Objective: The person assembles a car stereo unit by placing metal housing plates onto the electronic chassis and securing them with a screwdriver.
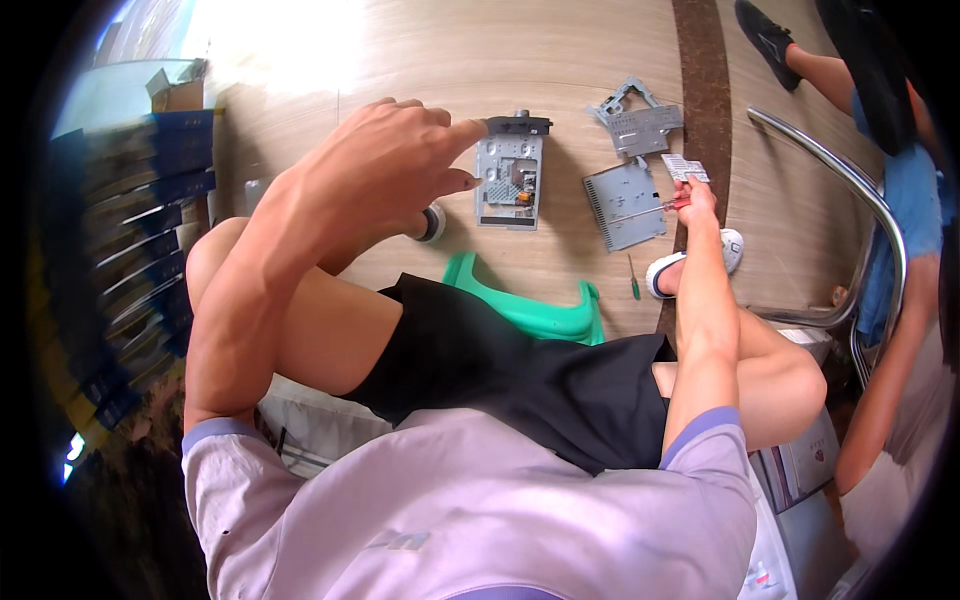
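Note:
My left hand (410, 150) is raised beside a box-shaped metal device (508, 178) with a black front panel (518, 126) and exposed inner parts. Its thumb and index finger are stretched apart towards the device's left edge; whether they touch it I cannot tell. Lower on the right, my right hand (692, 198) is closed on a red-handled screwdriver (645, 212), its shaft pointing left. The same hand pinches a small slotted metal plate (684, 167). Under the shaft lies a larger grey metal cover (622, 205) with a row of slots.
More metal parts (640, 130) lie beyond the cover. A green-handled screwdriver (634, 278) rests near my right shoe (735, 250). A green plastic stool (525, 308) stands before my lap. A chrome chair frame (850, 180) and another person's legs (905, 200) are at right.

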